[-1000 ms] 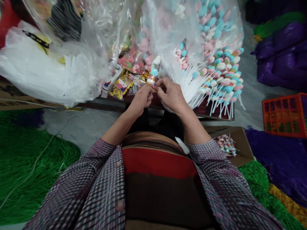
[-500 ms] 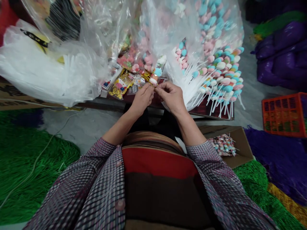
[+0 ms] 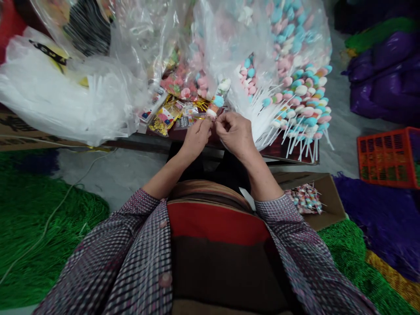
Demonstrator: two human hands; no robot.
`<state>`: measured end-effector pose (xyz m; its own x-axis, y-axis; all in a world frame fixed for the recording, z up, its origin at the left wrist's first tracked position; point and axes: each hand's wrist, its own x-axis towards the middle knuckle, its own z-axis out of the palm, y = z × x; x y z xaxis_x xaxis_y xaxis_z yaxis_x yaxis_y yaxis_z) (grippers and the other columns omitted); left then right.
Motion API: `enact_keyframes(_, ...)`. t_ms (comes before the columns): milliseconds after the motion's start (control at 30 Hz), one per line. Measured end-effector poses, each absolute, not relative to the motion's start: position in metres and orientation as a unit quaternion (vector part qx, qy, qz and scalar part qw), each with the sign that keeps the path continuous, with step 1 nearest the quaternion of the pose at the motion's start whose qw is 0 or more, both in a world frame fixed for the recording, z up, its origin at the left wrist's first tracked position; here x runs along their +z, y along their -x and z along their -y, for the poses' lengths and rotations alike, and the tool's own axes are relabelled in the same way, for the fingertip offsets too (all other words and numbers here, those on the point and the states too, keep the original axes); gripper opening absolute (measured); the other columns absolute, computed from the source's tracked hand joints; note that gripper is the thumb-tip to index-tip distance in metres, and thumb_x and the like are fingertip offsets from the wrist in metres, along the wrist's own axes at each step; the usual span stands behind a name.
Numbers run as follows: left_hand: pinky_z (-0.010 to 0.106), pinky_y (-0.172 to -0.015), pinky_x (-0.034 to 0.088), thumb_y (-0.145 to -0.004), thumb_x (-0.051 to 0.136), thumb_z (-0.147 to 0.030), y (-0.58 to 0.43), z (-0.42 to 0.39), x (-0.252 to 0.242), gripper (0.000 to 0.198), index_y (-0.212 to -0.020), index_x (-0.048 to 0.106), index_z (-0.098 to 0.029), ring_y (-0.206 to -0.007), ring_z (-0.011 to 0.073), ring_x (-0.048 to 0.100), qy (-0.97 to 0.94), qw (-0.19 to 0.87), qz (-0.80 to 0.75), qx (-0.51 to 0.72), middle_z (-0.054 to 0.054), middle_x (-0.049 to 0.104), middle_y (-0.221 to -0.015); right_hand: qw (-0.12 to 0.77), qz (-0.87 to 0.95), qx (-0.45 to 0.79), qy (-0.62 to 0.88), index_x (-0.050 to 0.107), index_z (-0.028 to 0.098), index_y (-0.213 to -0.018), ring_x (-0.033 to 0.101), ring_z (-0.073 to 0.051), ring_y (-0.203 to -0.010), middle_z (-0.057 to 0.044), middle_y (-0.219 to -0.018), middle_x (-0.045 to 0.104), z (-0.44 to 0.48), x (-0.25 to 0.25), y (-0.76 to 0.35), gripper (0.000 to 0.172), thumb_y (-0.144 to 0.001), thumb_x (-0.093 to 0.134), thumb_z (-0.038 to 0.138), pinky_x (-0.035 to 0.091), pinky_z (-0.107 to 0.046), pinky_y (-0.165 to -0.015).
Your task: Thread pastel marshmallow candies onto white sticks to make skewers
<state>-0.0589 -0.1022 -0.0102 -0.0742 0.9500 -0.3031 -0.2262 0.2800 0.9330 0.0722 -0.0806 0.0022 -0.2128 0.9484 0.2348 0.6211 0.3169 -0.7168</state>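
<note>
A candy skewer [image 3: 218, 101] in clear wrap, with white, blue and orange pieces, leans up and to the right over the table's near edge. My left hand [image 3: 198, 136] is closed round its lower end. Close on the right, my right hand [image 3: 236, 134] is pinched at the base of the wrap; what lies between thumb and forefinger is too small to make out. A thin gold strip shows just above my left fingertips. Beyond the hands lie gold twist ties [image 3: 202, 105] and gold packets [image 3: 166, 117] with printed cards.
White sticks [image 3: 259, 118] and a stack of candy skewers [image 3: 308, 105] lie on the right. Clear bags of candy [image 3: 288, 30] line the back, white plastic bags [image 3: 65, 100] the left. A cardboard box [image 3: 331, 197] of wrapped candies stands low right, near an orange crate [image 3: 387, 157].
The skewer's top has tipped slightly to the right. My right hand has shifted a little rightward with its fingers more curled, and a gold strip now shows by my left fingertips.
</note>
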Motion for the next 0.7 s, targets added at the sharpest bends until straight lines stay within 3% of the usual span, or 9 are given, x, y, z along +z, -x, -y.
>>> enact_keyframes(200,0.017,-0.040,0.020,-0.101,0.061,-0.028,0.057,0.100,-0.001,0.031,-0.073,0.052,-0.019,-0.045,0.0032,0.032,-0.274,0.626,-0.516,0.517,-0.006,0.042,-0.063,0.409,0.651,0.375,0.518,0.073,0.021,-0.080,0.061,-0.016,-0.077,0.000,-0.080,0.069,0.086,-0.006,-0.075,0.008,-0.085,0.070,0.026,0.049,-0.031,-0.077)
enact_keyframes(333,0.015,-0.038,0.017,-0.101,0.061,-0.031,0.055,0.103,0.006,0.033,-0.073,0.049,-0.019,-0.042,0.0010,0.027,-0.263,0.665,-0.485,0.504,-0.008,0.045,-0.064,0.453,0.561,0.457,0.521,0.069,0.020,-0.073,0.052,-0.012,-0.065,0.003,-0.069,0.063,0.091,-0.011,-0.074,0.022,-0.084,0.075,0.038,0.044,-0.027,-0.065)
enact_keyframes(433,0.014,-0.036,0.017,-0.105,0.049,-0.027,0.054,0.107,0.013,0.039,-0.068,0.047,-0.018,-0.037,0.0010,0.020,-0.246,0.705,-0.469,0.471,-0.010,0.035,-0.054,0.452,0.533,0.484,0.527,0.065,0.020,-0.070,0.045,-0.010,-0.060,0.004,-0.067,0.061,0.093,-0.010,-0.076,0.035,-0.080,0.079,0.052,0.039,-0.025,-0.059)
enact_keyframes(600,0.013,-0.035,0.017,-0.105,0.042,-0.022,0.060,0.111,0.020,0.046,-0.060,0.053,-0.017,-0.031,0.0010,0.019,-0.257,0.761,-0.430,0.412,-0.010,0.026,-0.043,0.429,0.537,0.532,0.495,0.062,0.020,-0.065,0.048,-0.010,-0.062,0.004,-0.065,0.060,0.093,-0.010,-0.086,0.051,-0.069,0.084,0.066,0.043,-0.026,-0.064)
enact_keyframes(700,0.013,-0.034,0.018,-0.103,0.041,-0.019,0.064,0.114,0.024,0.049,-0.056,0.053,-0.015,-0.028,0.0011,0.019,-0.254,0.800,-0.399,0.369,-0.009,0.024,-0.040,0.425,0.528,0.587,0.444,0.067,0.020,-0.071,0.056,-0.012,-0.069,0.003,-0.071,0.064,0.092,-0.010,-0.095,0.050,-0.062,0.091,0.064,0.050,-0.028,-0.073)
